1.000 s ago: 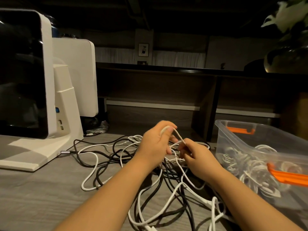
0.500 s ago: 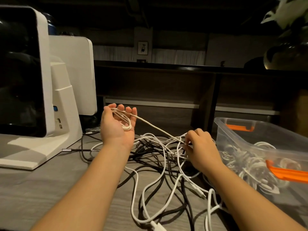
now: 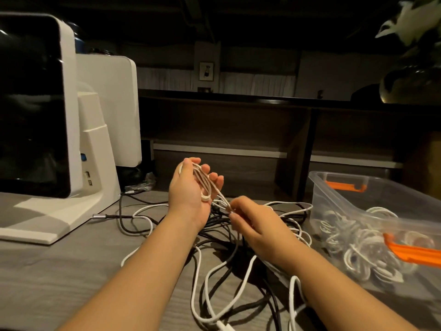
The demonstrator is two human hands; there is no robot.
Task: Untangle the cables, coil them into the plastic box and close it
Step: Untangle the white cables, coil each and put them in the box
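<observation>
A tangle of white and black cables (image 3: pixel 222 254) lies on the grey wooden desk (image 3: pixel 47 271) in front of me. My left hand (image 3: pixel 191 189) is raised palm-up with several loops of a white cable (image 3: pixel 205 185) wound around its fingers and palm. My right hand (image 3: pixel 253 225) sits just to its right and pinches the same cable where it leaves the loops. The clear plastic box (image 3: pixel 334 194) with orange latches (image 3: pixel 344 186) stands open at the right and holds several coiled white cables (image 3: pixel 358 249).
A white machine with a dark front panel (image 3: pixel 35 111) stands at the left, on a white base (image 3: pixel 59 211). A black cable with a metal plug (image 3: pixel 97 216) lies beside that base. Dark shelving (image 3: pixel 238 130) runs behind the desk. A dark vase with a plant (image 3: pixel 410 80) is at the upper right.
My left hand swung out left with loops of white cable on it, then came back toward the middle. My right hand moved up close to it, still pinching the cable.
</observation>
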